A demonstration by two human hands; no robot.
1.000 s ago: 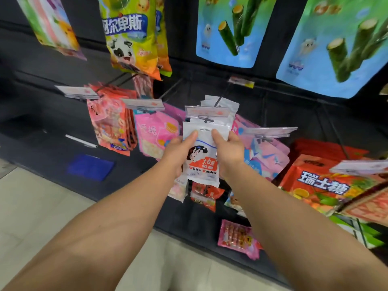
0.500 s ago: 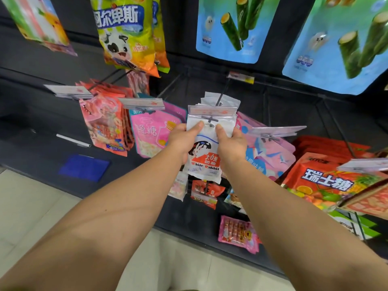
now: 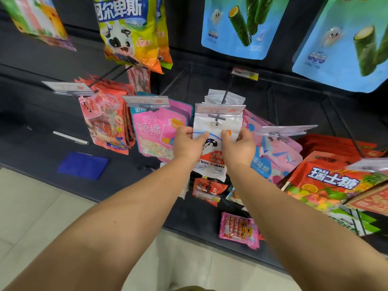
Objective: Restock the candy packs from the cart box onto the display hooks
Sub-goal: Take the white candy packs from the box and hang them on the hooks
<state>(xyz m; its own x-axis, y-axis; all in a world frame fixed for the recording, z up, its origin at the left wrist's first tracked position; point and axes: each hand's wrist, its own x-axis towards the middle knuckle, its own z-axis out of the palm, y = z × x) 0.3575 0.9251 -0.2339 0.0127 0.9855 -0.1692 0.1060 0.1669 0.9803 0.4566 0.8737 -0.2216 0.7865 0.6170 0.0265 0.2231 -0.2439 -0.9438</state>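
On the far left a red candy pack [image 3: 105, 120] is hanging under its price tag [image 3: 67, 87], and just right of it a pink candy pack [image 3: 156, 133] is hanging from the next hook. The left hand [image 3: 187, 143] is gripping the left edge of the white candy pack [image 3: 217, 131]: its thumb is lying flat across the front of the pack, while the other fingers are curling behind it out of sight, so the hand is closing narrowly on the pack. The pack is sitting upright between both hands, its punched hole just below the tip of the display hook [image 3: 216, 118], under a clear price tag [image 3: 220, 108]. More white packs [image 3: 225, 98] are hanging behind on the same hook. The right hand [image 3: 238, 147] is pinching the right edge, thumb pressing on the front face and fingers wrapping behind. Farther right, a pink and blue pack [image 3: 275, 156] is hanging just beside the right hand, and an orange pack [image 3: 327, 177] is showing at the edge.
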